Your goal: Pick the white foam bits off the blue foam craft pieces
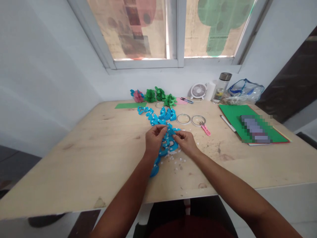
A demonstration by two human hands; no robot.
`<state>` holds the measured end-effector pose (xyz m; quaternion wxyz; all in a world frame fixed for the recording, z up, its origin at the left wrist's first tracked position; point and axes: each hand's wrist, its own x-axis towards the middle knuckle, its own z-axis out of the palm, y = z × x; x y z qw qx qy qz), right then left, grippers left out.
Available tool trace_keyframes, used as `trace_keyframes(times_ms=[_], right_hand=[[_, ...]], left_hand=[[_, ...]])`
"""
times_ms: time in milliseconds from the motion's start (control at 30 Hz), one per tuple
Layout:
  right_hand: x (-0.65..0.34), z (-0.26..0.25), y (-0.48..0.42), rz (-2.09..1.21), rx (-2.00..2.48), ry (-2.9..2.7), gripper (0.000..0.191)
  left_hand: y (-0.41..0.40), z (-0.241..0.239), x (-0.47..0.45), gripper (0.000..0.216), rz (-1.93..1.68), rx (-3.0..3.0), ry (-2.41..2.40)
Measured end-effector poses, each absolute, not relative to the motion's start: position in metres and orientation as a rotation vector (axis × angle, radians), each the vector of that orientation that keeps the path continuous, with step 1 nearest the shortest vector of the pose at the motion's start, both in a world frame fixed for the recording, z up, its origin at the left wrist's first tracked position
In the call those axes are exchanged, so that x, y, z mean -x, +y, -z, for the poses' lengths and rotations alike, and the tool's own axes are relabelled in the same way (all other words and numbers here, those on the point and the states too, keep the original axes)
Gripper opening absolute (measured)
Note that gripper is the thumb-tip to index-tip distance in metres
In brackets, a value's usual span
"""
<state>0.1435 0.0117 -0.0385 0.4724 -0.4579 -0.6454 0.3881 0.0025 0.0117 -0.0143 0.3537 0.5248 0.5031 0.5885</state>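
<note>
Blue cut-paper pieces [163,151] with small white tabs lie in a loose chain down the middle of the table, in front of me. My left hand [155,136] pinches the edge of one blue paper piece between thumb and fingers. From the other side my right hand [185,141] has its fingertips closed on the same blue paper. More blue paper shapes [167,114] lie just beyond my hands. Small white paper scraps [177,161] are scattered on the wood below them.
Two tape rolls [183,119] and pink thread snips [205,129] lie right of the paper. Finished green paper shapes [150,96] stand along the wall. A small fan [198,90], a bottle [221,88] and green sheets [229,114] with a blurred phone-like object are at right.
</note>
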Motion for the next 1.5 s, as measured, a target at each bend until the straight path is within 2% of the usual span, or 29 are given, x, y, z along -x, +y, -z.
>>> trace_keyframes(times_ms=[100, 200, 367, 833, 1133, 1500], right_hand=[[-0.144, 0.043, 0.014, -0.931, 1.151, -1.572, 0.028], [-0.145, 0.045, 0.016, -0.889, 1.161, -1.570, 0.028], [-0.146, 0.045, 0.014, -0.765, 1.161, -1.628, 0.026], [-0.145, 0.049, 0.014, -0.600, 1.141, -1.715, 0.022], [-0.146, 0.048, 0.015, -0.588, 1.105, -1.743, 0.023], [-0.146, 0.048, 0.016, -0.626, 1.096, -1.745, 0.023]], left_hand=[[0.009, 0.015, -0.002, 0.010, -1.635, -1.756, 1.472], [0.009, 0.018, -0.001, 0.013, -1.602, -2.094, 1.519], [0.014, 0.024, 0.000, 0.020, -1.523, -2.330, 1.544], [0.017, 0.022, 0.009, 0.025, -1.301, -2.567, 1.591], [0.017, 0.017, 0.010, 0.026, -1.099, -2.703, 1.618], [0.018, 0.020, 0.009, 0.025, -1.035, -2.676, 1.637]])
